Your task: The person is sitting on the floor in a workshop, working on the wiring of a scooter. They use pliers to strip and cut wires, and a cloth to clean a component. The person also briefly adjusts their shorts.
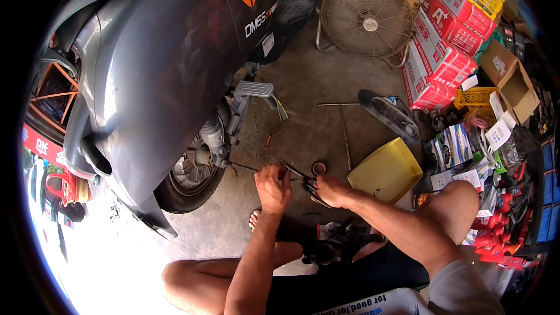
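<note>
A: What do I have in the left hand (272, 189)?
B: From my end, I see its fingers drawn together, pinching a dark cable (242, 167) that runs over from beside the wheel (188, 175). The exact contact is partly hidden from me by the fingers.
A: And the right hand (328, 191)?
B: I have it curled around the handles of a dark tool (296, 169), whose long end points up and left, close to the left hand. I cannot tell whether it is scissors or pliers.
A: What lies near that, on the floor (303, 134)?
B: Just beyond the right hand I make out a roll of tape (313, 169). To the right of it sits a shallow yellow tray (387, 169), and a T-shaped metal rod (346, 137) lies with its stem reaching down toward the tray's left edge.
A: And on the vehicle?
B: Above the wheel I see a dark grey body panel (157, 64). Right of it, a ribbed metal footrest (254, 89) sticks out, loose coloured wires (280, 109) hanging near its end. Farther off, I find a round fan (370, 24) beside stacked red-and-white boxes (434, 61).
</note>
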### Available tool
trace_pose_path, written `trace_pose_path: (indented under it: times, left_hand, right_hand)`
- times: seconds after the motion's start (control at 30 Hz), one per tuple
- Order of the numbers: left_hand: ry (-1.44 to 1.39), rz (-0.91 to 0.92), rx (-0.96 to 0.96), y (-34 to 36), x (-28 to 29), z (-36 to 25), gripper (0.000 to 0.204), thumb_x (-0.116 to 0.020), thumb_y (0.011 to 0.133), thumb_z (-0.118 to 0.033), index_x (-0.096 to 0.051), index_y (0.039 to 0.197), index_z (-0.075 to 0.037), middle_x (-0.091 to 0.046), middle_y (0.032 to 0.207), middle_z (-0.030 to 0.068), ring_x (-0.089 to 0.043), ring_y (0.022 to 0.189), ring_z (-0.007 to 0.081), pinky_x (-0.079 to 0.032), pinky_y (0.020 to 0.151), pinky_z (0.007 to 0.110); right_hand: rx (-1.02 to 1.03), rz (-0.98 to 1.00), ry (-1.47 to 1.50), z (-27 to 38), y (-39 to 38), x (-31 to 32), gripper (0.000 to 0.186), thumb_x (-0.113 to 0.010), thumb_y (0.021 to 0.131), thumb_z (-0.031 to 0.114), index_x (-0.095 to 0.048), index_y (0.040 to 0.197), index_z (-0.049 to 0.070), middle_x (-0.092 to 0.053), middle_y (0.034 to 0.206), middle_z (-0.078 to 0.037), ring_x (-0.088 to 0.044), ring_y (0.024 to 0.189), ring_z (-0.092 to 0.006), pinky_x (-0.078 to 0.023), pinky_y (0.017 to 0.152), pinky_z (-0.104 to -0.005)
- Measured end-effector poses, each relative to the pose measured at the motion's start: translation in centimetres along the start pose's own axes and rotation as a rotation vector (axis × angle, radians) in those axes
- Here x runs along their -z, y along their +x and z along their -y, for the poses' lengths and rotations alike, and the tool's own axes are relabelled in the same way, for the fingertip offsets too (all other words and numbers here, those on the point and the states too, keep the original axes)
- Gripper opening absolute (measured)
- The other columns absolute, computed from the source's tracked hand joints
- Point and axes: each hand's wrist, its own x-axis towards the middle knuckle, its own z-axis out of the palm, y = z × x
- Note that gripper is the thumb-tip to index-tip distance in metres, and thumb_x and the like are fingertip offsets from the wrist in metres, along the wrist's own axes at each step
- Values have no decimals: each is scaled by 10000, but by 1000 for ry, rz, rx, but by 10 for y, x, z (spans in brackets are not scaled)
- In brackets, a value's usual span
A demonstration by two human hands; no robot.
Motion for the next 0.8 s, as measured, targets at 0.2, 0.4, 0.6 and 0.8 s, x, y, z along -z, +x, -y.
trace_pose_path:
  times: [0.2,0.4,0.6,0.8]
  left_hand:
    - [-128,-16,208,8,15,-10,96,-691,777,-59,-605,791,-20,-622,752,104,-595,720,296,-444,719,374]
    - [-682,42,494,30,48,-16,38,-634,851,-20,-624,868,12,-628,784,27,-584,743,122,-477,673,282]
    - [-977,156,484,37,78,7,39,-590,864,-9,-626,875,-20,-586,793,-26,-499,740,73,-403,684,228]
    - [-1062,94,563,32,74,12,90,-595,913,-114,-631,859,-51,-567,773,-46,-457,705,62,-362,660,225]
  right_hand:
    - [90,-288,234,18,-13,15,224,-613,832,96,-436,944,15,-572,821,-142,-606,767,-307,-463,655,-412]
    - [381,-389,60,30,11,38,358,-666,763,57,-429,1029,22,-602,933,-140,-628,842,-327,-497,712,-435]
    - [534,-348,23,57,36,65,438,-690,731,51,-414,1070,28,-602,971,-131,-633,827,-309,-504,708,-422]
    - [460,-290,48,66,28,60,339,-691,749,93,-463,992,34,-620,861,-111,-627,789,-298,-491,689,-406]
